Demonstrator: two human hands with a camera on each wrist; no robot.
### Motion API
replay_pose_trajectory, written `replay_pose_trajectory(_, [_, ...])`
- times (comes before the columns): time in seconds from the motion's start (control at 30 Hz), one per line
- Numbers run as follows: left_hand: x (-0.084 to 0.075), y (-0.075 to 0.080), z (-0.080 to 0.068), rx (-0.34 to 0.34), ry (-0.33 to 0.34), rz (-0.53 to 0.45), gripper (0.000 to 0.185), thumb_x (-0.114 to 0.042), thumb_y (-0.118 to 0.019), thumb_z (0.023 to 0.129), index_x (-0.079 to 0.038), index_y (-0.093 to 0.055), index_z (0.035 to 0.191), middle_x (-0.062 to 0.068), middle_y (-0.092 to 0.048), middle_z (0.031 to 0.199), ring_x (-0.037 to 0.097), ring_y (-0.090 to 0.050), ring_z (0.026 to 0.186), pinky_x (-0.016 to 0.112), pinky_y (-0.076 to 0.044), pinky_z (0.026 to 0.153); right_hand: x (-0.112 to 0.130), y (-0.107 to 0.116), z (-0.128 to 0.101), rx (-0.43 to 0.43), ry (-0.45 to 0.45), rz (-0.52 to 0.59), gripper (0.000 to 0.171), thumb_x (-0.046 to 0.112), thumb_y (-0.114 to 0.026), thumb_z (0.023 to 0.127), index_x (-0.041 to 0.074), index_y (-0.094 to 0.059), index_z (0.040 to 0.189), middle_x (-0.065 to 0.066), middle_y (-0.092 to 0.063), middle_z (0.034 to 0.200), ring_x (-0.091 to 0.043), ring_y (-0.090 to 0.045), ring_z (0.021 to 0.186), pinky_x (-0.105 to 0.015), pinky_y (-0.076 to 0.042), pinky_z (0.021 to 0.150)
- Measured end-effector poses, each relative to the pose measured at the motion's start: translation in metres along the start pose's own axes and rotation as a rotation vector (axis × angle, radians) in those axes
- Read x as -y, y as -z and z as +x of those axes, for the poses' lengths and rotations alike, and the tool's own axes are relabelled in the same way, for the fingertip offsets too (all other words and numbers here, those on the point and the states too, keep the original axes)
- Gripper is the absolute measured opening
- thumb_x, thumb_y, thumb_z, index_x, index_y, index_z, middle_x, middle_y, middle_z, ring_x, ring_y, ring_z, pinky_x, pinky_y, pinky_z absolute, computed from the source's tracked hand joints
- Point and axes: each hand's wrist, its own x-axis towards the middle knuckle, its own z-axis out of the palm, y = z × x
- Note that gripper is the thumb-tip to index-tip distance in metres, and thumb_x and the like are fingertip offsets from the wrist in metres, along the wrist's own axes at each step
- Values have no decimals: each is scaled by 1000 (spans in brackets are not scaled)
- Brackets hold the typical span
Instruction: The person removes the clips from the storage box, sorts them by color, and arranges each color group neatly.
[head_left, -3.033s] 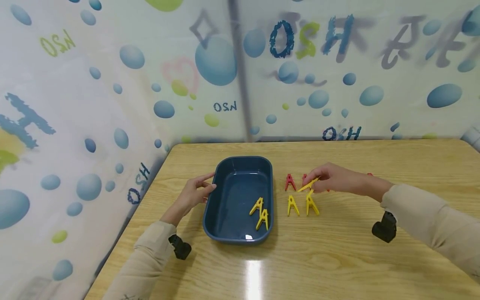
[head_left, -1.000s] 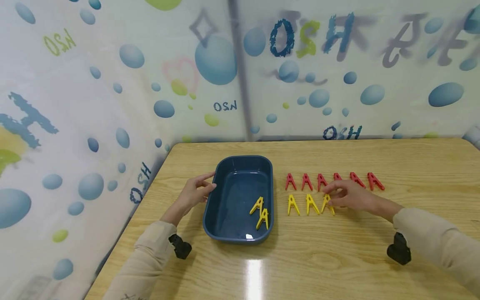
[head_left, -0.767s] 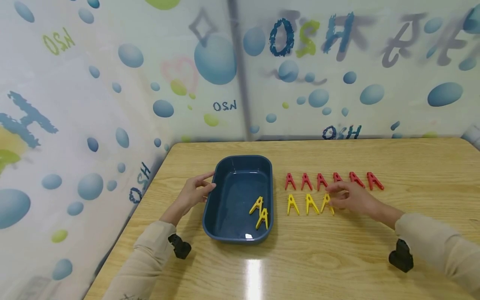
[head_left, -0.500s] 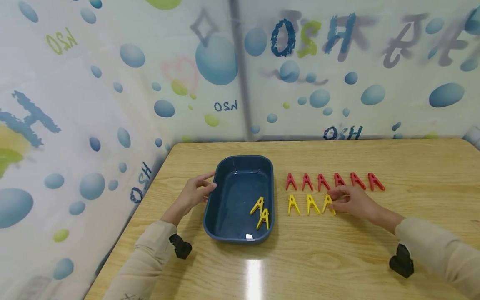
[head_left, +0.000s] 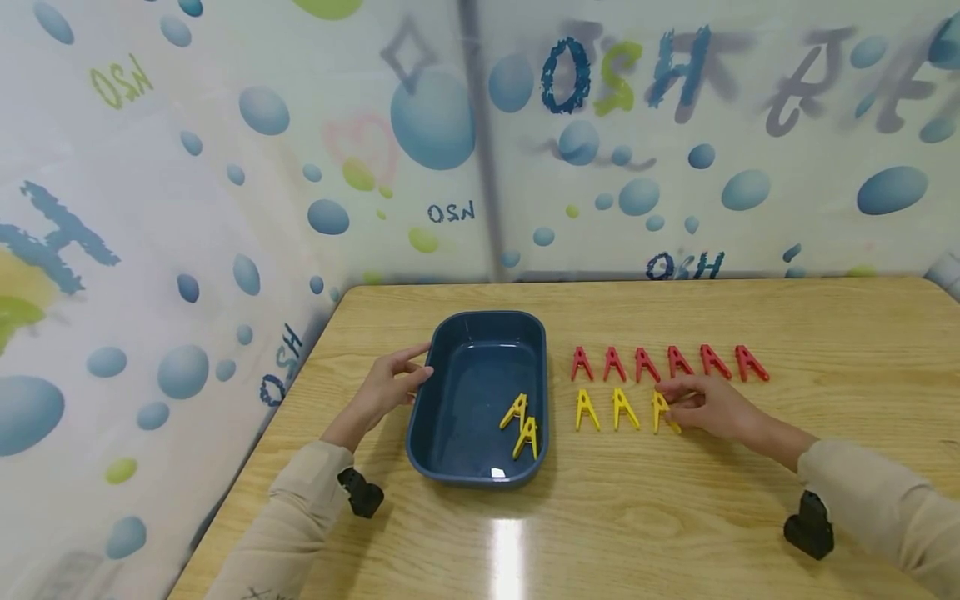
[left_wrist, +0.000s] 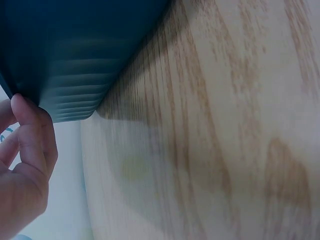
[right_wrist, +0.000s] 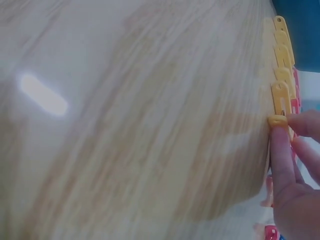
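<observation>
My right hand (head_left: 708, 407) pinches a yellow clothespin (head_left: 660, 412) at the right end of a short yellow row on the table. In the right wrist view the thumb and fingertips meet at the near end of this clothespin (right_wrist: 281, 97). Two more yellow clothespins (head_left: 585, 410) lie to its left. On the left, my left hand (head_left: 388, 387) holds the rim of a dark blue tray (head_left: 422, 392), the thumb at its left edge. The left wrist view shows the fingers against the tray's rim, over its ribbed outer wall (left_wrist: 75, 85). Two yellow clothespins (head_left: 514, 412) lie inside the tray.
A row of several red clothespins (head_left: 645, 364) runs just behind the yellow ones. The wooden table (head_left: 637, 517) meets a printed curtain (head_left: 637, 200) at its back and left. Each wrist carries a small black camera (head_left: 810, 527).
The right hand has come down from over the red row to the right end of the yellow row, then slid the clothespin slightly right. The left hand and tray stay put.
</observation>
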Motion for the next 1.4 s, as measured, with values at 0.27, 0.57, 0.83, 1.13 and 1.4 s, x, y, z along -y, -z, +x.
replay_pose_trajectory(0.27, [-1, 0, -1, 1, -8, -6, 46, -17, -53, 90, -15, -40, 135, 16, -54, 99, 15, -55, 65, 32, -49, 59, -2, 2, -1, -6, -7, -6, 45, 11, -65, 80, -11, -50, 116, -17, -55, 100, -24, -56, 86, -25, -48, 68])
replay_pose_trajectory(0.57, [-1, 1, -1, -12, 2, 2, 46, -17, -52, 90, -16, -41, 134, 18, -54, 101, 16, -55, 66, 30, -49, 59, 17, 19, 3, -26, -12, 5, 42, 13, -59, 85, -9, -47, 118, -21, -52, 106, -25, -55, 85, -27, -50, 68])
replay_pose_trajectory(0.83, [0, 3, -1, -9, -6, 0, 46, -17, -53, 90, -15, -41, 134, 17, -55, 100, 16, -55, 66, 28, -48, 58, 54, 14, 19, 42, 26, 127, 43, 18, -59, 86, -7, -47, 119, -22, -50, 109, -33, -55, 89, -36, -50, 73])
replay_pose_trajectory(1.13, [-3, 0, -3, -3, -12, -2, 46, -17, -53, 90, -15, -41, 134, 16, -55, 98, 16, -55, 66, 29, -48, 57, 84, -7, 39, 128, 144, 153, 33, 8, -57, 86, -8, -51, 114, -18, -55, 99, -33, -57, 82, -37, -50, 71])
replay_pose_trajectory(1.4, [-3, 0, -2, -7, -8, 2, 46, -17, -53, 90, -15, -41, 134, 17, -55, 98, 15, -54, 65, 27, -47, 56, 121, -26, 60, 205, 207, 107, 29, 7, -58, 84, -4, -54, 111, -14, -56, 99, -27, -58, 81, -38, -50, 70])
